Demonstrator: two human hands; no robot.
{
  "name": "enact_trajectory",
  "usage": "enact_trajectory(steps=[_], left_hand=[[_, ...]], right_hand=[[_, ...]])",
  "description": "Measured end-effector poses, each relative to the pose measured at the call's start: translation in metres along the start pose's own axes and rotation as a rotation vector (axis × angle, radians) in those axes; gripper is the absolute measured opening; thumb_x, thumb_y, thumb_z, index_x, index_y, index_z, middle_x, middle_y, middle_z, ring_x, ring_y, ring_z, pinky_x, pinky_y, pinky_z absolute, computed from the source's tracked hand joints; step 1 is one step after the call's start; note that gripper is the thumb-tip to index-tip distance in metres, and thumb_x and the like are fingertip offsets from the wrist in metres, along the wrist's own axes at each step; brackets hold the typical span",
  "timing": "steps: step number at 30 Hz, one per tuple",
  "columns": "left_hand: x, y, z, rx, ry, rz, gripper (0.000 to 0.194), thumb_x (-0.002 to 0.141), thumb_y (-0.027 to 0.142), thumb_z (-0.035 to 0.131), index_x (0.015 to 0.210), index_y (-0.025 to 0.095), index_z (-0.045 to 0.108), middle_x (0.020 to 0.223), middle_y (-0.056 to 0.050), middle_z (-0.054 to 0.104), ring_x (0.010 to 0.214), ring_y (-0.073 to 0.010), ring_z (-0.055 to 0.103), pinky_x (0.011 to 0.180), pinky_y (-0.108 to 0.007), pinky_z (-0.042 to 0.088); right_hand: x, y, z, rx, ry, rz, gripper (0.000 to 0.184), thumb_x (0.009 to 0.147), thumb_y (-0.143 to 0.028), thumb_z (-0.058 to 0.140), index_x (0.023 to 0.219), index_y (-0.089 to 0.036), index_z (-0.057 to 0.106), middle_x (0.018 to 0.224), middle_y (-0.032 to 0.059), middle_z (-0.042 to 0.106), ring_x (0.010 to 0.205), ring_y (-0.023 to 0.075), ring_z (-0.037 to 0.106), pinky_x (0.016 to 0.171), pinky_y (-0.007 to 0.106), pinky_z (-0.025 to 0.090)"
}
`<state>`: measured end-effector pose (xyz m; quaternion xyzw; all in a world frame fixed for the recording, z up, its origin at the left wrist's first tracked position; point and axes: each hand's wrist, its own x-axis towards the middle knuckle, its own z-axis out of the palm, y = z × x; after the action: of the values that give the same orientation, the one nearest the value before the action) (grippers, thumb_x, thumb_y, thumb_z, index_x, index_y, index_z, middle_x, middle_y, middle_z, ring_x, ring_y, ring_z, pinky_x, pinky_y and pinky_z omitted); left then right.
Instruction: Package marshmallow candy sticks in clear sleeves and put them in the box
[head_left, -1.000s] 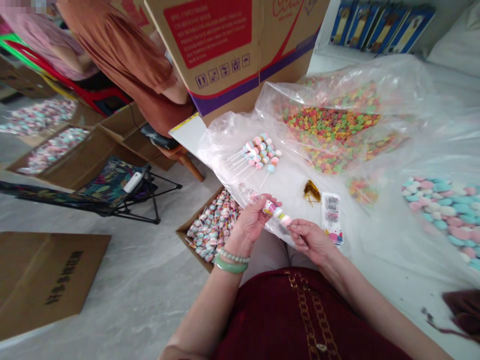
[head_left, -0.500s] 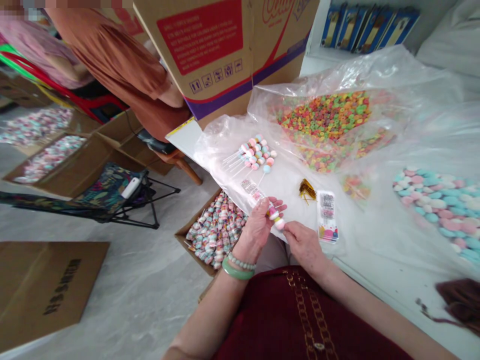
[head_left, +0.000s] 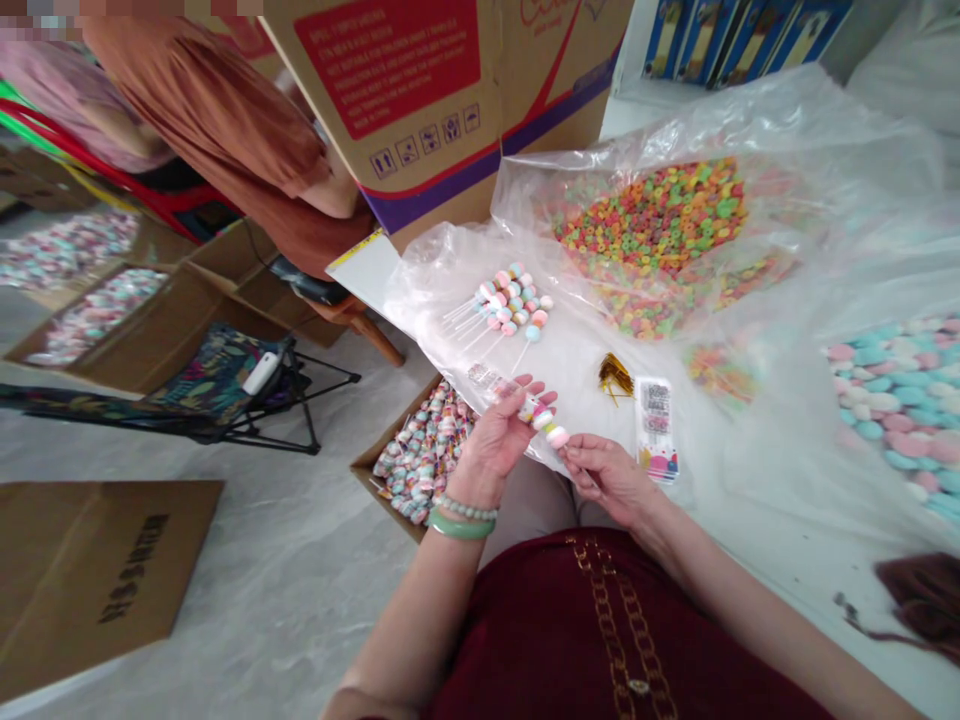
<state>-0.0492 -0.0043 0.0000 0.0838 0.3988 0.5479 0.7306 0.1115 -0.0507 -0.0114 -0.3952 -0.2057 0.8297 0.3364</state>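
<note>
A candy skewer (head_left: 553, 434) of pink, white and yellow-green pieces, apparently in a printed clear bag, lies between my hands above the table's near edge. My left hand (head_left: 499, 435) holds its upper part under the thumb, with the other fingers stretched out behind. At the lower end my right hand (head_left: 609, 475) pinches with thumb and fingertips; whether they grip stick or bag is hidden. Unwrapped candy skewers (head_left: 514, 300) lie in a pile beyond my left hand. Gold twist ties (head_left: 615, 378) and a stack of printed bags (head_left: 657, 430) are beyond my right hand.
Ring candies (head_left: 660, 225) fill a clear plastic bag at the back, and pastel marshmallows (head_left: 907, 410) lie at right. A box of wrapped skewers (head_left: 424, 460) stands below left. A large carton (head_left: 420, 120) and a co-worker in a brown top (head_left: 217, 110) are beyond.
Both hands and the candy skewer have shifted slightly left and up in view. My left fingers are spread a little more. The view itself has moved slightly.
</note>
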Motion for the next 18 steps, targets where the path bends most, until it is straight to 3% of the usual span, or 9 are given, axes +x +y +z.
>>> enact_trajectory(steps=[3, 8, 11, 18], left_hand=[[0.000, 0.002, 0.001, -0.026, -0.013, -0.009, 0.022, 0.080, 0.032, 0.062, 0.090, 0.013, 0.062, 0.082, -0.008, 0.065, 0.082, -0.0235, 0.066, 0.081, -0.042, 0.051], [0.000, -0.006, -0.002, 0.041, -0.001, 0.036, 0.021, 0.077, 0.033, 0.065, 0.083, 0.012, 0.063, 0.079, -0.007, 0.066, 0.078, -0.0221, 0.066, 0.080, -0.039, 0.051], [0.000, -0.009, -0.003, 0.052, -0.023, 0.033, 0.024, 0.078, 0.036, 0.064, 0.084, 0.012, 0.063, 0.080, -0.008, 0.066, 0.078, -0.0228, 0.066, 0.078, -0.039, 0.051], [0.000, -0.005, -0.006, 0.067, -0.055, -0.018, 0.026, 0.077, 0.037, 0.064, 0.082, 0.011, 0.063, 0.077, -0.008, 0.067, 0.076, -0.0218, 0.066, 0.076, -0.038, 0.053]], right_hand=[[0.001, 0.002, 0.003, -0.137, 0.088, -0.110, 0.021, 0.062, -0.027, 0.071, 0.078, -0.016, 0.061, 0.053, -0.0068, 0.046, 0.041, 0.0035, 0.032, 0.034, 0.016, 0.017], [0.001, 0.005, 0.003, -0.417, 0.333, -0.284, 0.014, 0.067, -0.029, 0.066, 0.065, -0.017, 0.058, 0.041, -0.0082, 0.041, 0.035, 0.0048, 0.033, 0.033, 0.018, 0.022], [-0.002, 0.001, 0.002, -0.293, 0.243, -0.199, 0.014, 0.067, -0.028, 0.066, 0.067, -0.016, 0.058, 0.043, -0.0074, 0.043, 0.034, 0.0052, 0.034, 0.032, 0.017, 0.022], [-0.003, -0.012, -0.011, 0.217, -0.091, 0.230, 0.019, 0.065, -0.015, 0.069, 0.071, -0.015, 0.051, 0.049, -0.0093, 0.038, 0.035, 0.0003, 0.024, 0.030, 0.011, 0.013]])
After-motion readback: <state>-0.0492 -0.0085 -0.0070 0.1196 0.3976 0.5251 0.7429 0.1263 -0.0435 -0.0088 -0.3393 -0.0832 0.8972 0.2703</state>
